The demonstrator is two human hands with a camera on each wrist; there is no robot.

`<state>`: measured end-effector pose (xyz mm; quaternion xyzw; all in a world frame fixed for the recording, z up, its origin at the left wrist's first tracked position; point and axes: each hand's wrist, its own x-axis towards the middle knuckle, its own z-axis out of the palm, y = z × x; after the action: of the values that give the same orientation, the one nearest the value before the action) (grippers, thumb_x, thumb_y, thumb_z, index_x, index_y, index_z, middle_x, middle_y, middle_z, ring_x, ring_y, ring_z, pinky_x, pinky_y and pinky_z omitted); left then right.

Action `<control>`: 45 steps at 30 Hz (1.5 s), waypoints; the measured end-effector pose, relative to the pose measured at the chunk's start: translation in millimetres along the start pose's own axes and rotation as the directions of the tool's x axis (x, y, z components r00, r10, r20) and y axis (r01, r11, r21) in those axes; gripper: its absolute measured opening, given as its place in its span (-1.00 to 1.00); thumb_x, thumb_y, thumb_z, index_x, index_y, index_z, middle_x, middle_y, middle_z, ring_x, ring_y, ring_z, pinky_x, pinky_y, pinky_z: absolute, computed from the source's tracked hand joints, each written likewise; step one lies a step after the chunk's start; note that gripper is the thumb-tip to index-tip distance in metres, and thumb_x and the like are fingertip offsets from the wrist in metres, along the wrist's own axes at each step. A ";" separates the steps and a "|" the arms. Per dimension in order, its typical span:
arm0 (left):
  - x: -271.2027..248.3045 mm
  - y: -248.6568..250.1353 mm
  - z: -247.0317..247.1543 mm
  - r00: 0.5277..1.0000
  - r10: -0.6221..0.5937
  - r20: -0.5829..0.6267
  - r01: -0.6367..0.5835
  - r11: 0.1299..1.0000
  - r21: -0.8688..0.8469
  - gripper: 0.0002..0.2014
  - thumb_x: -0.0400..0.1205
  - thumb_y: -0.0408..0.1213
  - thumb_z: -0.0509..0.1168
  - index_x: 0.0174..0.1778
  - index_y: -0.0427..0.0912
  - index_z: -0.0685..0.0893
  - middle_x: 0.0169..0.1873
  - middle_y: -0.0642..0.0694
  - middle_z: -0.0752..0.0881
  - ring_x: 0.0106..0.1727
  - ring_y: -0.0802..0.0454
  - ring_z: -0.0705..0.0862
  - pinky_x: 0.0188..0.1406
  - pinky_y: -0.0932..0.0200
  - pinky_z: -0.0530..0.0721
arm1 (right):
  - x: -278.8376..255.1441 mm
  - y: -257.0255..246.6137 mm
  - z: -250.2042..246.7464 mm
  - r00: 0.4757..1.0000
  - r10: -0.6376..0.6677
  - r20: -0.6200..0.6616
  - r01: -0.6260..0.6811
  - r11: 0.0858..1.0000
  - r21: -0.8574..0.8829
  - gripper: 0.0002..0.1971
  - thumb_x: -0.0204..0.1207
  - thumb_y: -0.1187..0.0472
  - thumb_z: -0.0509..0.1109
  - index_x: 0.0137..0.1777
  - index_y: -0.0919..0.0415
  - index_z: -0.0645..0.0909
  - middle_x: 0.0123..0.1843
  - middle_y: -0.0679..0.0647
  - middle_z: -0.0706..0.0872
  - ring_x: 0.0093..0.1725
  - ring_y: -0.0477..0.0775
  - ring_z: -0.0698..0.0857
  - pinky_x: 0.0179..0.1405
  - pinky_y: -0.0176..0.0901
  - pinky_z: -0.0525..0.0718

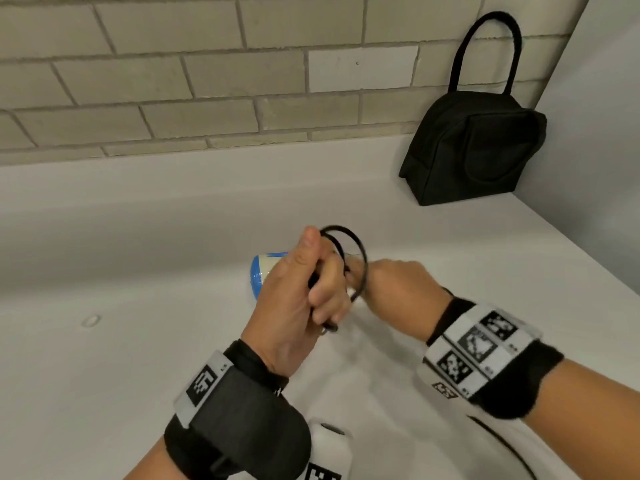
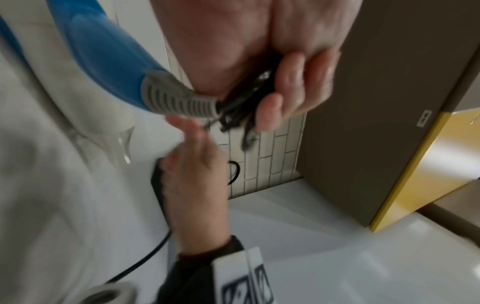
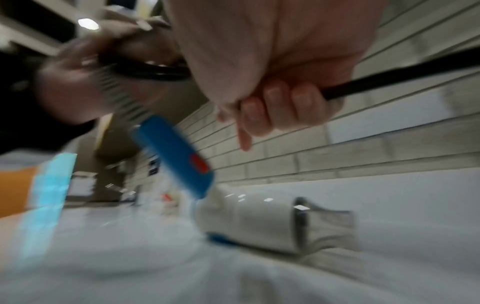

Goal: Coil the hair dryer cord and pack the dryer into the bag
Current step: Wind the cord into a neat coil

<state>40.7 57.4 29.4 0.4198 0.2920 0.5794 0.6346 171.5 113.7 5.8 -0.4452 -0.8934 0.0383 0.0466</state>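
Head view: left hand (image 1: 304, 289) grips the cord (image 1: 358, 252) loops; right hand (image 1: 398, 285) pinches the free length. Loosening either grip could spill the coil across the desk (image 1: 138, 341).

The left hand (image 1: 294, 289) hides most of the hair dryer (image 1: 265, 271); only its blue end shows at nine o'clock. The right-wrist view is motion-blurred. The cord (image 1: 498, 441) runs off the frame's bottom edge.
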 end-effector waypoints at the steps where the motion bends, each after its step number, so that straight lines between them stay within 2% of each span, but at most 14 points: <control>1: 1.9 0.9 0.9 0.996 0.069 -0.051 -0.065 0.995 0.079 -0.62 0.47 0.08 0.07 -0.61 -0.02 0.46 -0.83 0.12 0.36 -0.79 0.22 0.28 -0.71 0.32 0.34 | -1.3 -8.1 5.2 0.999 -0.029 0.045 0.029 0.999 -0.016 -0.73 0.63 0.19 -0.01 0.28 0.11 0.37 0.06 0.19 0.69 -0.02 0.31 0.67 -0.24 -0.03 0.47; 4: 5.8 -3.3 -5.1 0.957 0.271 -0.102 -0.202 0.877 0.436 -0.73 0.55 -0.06 0.06 -0.36 -0.14 0.44 -0.69 0.08 0.55 -0.70 0.14 0.38 -0.63 0.23 0.45 | -10.8 -23.6 14.0 0.991 -0.093 0.099 0.093 0.996 -0.002 -0.72 0.59 0.29 0.00 0.28 0.15 0.29 -0.06 0.12 0.68 -0.19 0.23 0.65 -0.34 -0.04 0.49; 8: 4.0 -19.1 -10.2 0.950 0.312 -0.012 -0.218 0.690 0.691 -0.92 0.54 -0.07 0.18 -0.17 0.15 0.37 -0.44 0.17 0.74 -0.54 0.20 0.65 -0.43 0.40 0.55 | -25.6 -34.0 0.5 0.969 -0.169 0.182 0.188 0.978 -0.089 -0.67 0.51 0.40 0.02 0.24 0.19 0.36 -0.41 0.04 0.35 -0.52 0.06 0.31 -0.58 -0.14 0.17; 11: 0.1 -26.1 -15.6 0.964 0.263 0.036 -0.156 0.450 0.879 -0.90 0.53 0.02 0.15 -0.23 0.22 0.33 -0.51 0.24 0.64 -0.46 0.35 0.64 -0.40 0.40 0.53 | -34.6 -33.1 -18.1 0.971 -0.196 0.140 0.205 0.977 -0.053 -0.73 0.61 0.24 0.04 0.23 0.02 0.43 -0.27 0.10 0.54 -0.46 0.12 0.45 -0.53 -0.13 0.19; 13: -1.5 -24.2 -19.2 0.975 0.216 0.045 -0.119 0.341 0.933 -0.83 0.55 0.15 0.07 -0.27 0.20 0.32 -0.57 0.21 0.56 -0.50 0.21 0.62 -0.36 0.26 0.57 | -41.8 -27.3 -31.8 0.982 -0.166 0.088 0.169 0.985 -0.026 -0.77 0.62 -0.06 0.00 0.16 -0.17 0.44 -0.04 -0.03 0.69 -0.13 0.16 0.66 -0.36 -0.10 0.35; 15: -2.5 -21.1 -20.8 0.989 0.148 0.006 -0.065 0.400 0.914 -0.72 0.48 0.20 0.04 -0.33 0.09 0.40 -0.69 0.10 0.51 -0.65 0.16 0.53 -0.48 0.29 0.54 | -45.1 -20.0 -47.1 0.993 -0.109 0.053 0.106 0.993 0.053 -0.68 0.51 -0.22 0.01 0.10 -0.21 0.50 -0.08 -0.18 0.71 -0.07 -0.08 0.65 -0.28 -0.14 0.42; 19: -4.2 -11.7 -19.8 0.995 0.008 -0.096 0.060 0.732 0.679 -0.60 0.47 0.12 0.17 -0.60 -0.04 0.45 -0.87 0.05 0.38 -0.80 0.20 0.30 -0.73 0.45 0.27 | -40.0 -1.2 -59.4 0.989 -0.066 -0.135 0.101 0.959 0.267 -0.72 0.32 -0.25 0.24 -0.01 -0.23 0.47 -0.53 -0.28 0.44 -0.40 -0.33 0.50 -0.48 -0.31 0.34; 23: -5.9 -7.9 -27.6 0.978 -0.172 0.120 0.103 0.892 0.439 -0.49 0.26 0.35 0.31 -0.65 -0.04 0.45 -0.90 0.13 0.28 -0.79 0.22 0.15 -0.70 0.35 0.24 | -23.2 0.7 -52.9 0.984 -0.167 -0.066 0.177 0.963 0.202 -0.39 0.25 -0.20 0.43 0.30 -0.40 0.29 0.03 -0.21 0.58 -0.22 -0.17 0.54 -0.19 -0.10 0.62; 25: -6.2 -7.5 -32.1 0.956 -0.190 0.226 0.091 0.918 0.387 -0.45 0.19 0.37 0.36 -0.74 -0.08 0.49 -0.90 0.19 0.29 -0.79 0.23 0.17 -0.68 0.36 0.30 | -13.7 -1.6 -41.9 0.980 -0.197 -0.036 0.199 0.928 0.315 -0.40 0.23 -0.14 0.50 0.29 -0.32 0.40 0.04 -0.14 0.52 -0.19 -0.11 0.58 -0.13 -0.14 0.60; 29: -9.5 -8.2 -36.8 0.938 -0.232 0.256 0.150 0.941 0.302 -0.51 0.24 0.21 0.42 -0.82 -0.04 0.48 -0.91 0.21 0.29 -0.82 0.26 0.19 -0.67 0.38 0.37 | -1.2 -3.3 -29.4 0.973 -0.228 0.039 0.121 0.646 0.754 -0.74 0.39 0.21 0.46 0.08 0.15 0.65 -0.05 0.06 0.69 -0.06 0.06 0.65 -0.02 -0.14 0.59; 32: -9.9 -12.1 -36.7 0.941 -0.223 0.256 0.158 0.955 0.251 -0.53 0.39 0.03 0.33 -0.82 -0.08 0.49 -0.91 0.20 0.31 -0.83 0.24 0.27 -0.56 0.32 0.52 | 1.7 -3.4 -25.6 0.950 -0.290 0.114 0.078 0.577 0.813 -0.80 0.49 0.38 0.33 0.11 0.33 0.59 -0.09 0.17 0.69 -0.16 -0.15 0.64 -0.07 -0.33 0.58; 36: -7.3 -15.1 -28.0 0.977 -0.149 0.151 0.123 0.978 0.167 -0.61 0.47 -0.07 0.24 -0.66 -0.15 0.61 -0.88 0.12 0.39 -0.72 0.15 0.51 -0.20 0.26 0.68 | 7.2 -2.1 -24.3 0.968 -0.238 0.077 0.066 0.539 0.839 -0.85 0.56 0.38 0.21 0.06 0.37 0.56 -0.37 0.03 0.59 -0.42 -0.25 0.54 -0.41 -0.47 0.48; 39: -4.0 -18.3 -18.5 0.997 -0.072 0.013 0.071 0.995 0.064 -0.53 0.55 0.11 0.12 -0.66 -0.01 0.51 -0.87 0.13 0.36 -0.77 0.19 0.40 -0.11 0.27 0.70 | 12.7 -4.3 -18.4 0.990 -0.132 -0.055 0.119 0.547 0.828 -0.83 0.60 0.33 0.15 -0.01 0.15 0.56 -0.45 0.00 0.52 -0.52 -0.19 0.48 -0.47 -0.44 0.46; 45: 3.0 -19.2 -6.7 0.976 -0.057 -0.212 0.056 0.998 -0.009 -0.61 0.38 0.14 0.08 -0.64 -0.05 0.33 -0.88 0.12 0.20 -0.82 0.25 0.10 -0.68 0.32 0.30 | 19.8 -11.5 3.4 0.973 -0.046 -0.227 0.199 0.667 0.718 -0.68 0.52 0.19 0.06 0.15 0.28 0.52 -0.14 0.44 0.71 -0.23 0.12 0.64 -0.18 -0.07 0.61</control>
<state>44.9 62.1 9.9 0.3462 0.3690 0.6031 0.6166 150.2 122.5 4.6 -0.3287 -0.8213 0.3490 0.3092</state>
